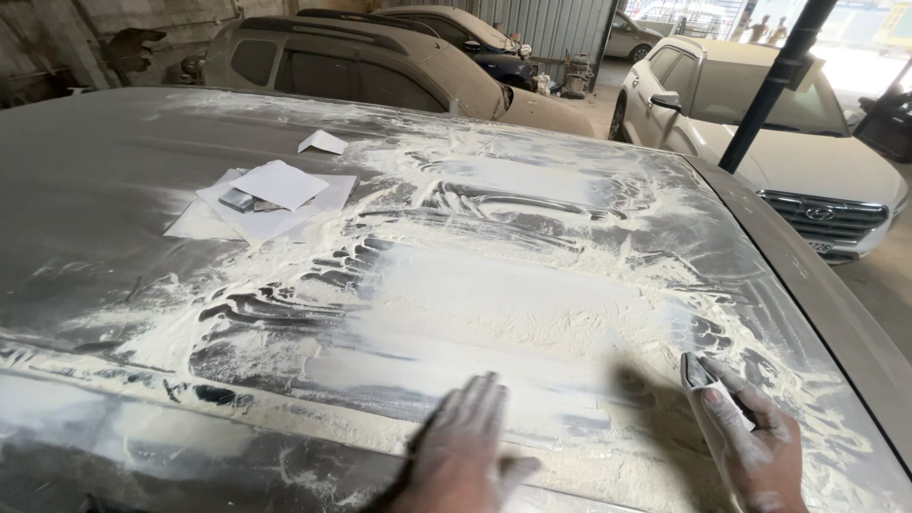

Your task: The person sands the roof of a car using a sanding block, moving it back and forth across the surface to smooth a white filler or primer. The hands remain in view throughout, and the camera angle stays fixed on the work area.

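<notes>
At the bottom centre of the frame the left hand [463, 446] lies flat on the car roof [114, 190], fingers spread and coated in pale dust, its grip released and holding nothing. To the lower right, the right hand [755, 446] is clenched around a folded piece of sandpaper [696, 372], thumb pressed along its edge, the sheet held just above or against the panel; which of the two cannot be told.

Directly beyond the hands runs a broad, smoothed band of light filler [494, 294] across the middle of the roof, rubbed flat and pale. Around it, loose sanding dust [285, 285] lies in swirls and ridges, thick toward the left and along the near edge. Judging from this, the centre patch looks largely levelled, while the dust has not been cleared and the rougher margins seem less finished.

Further up, in the upper left, several white paper sheets [275, 195] rest on the roof with a small grey block [237, 199] on them, and a single scrap [323, 142] beyond.

At the top of the frame stand dusty parked cars [380, 66] and a white car [817, 161] at upper right.
</notes>
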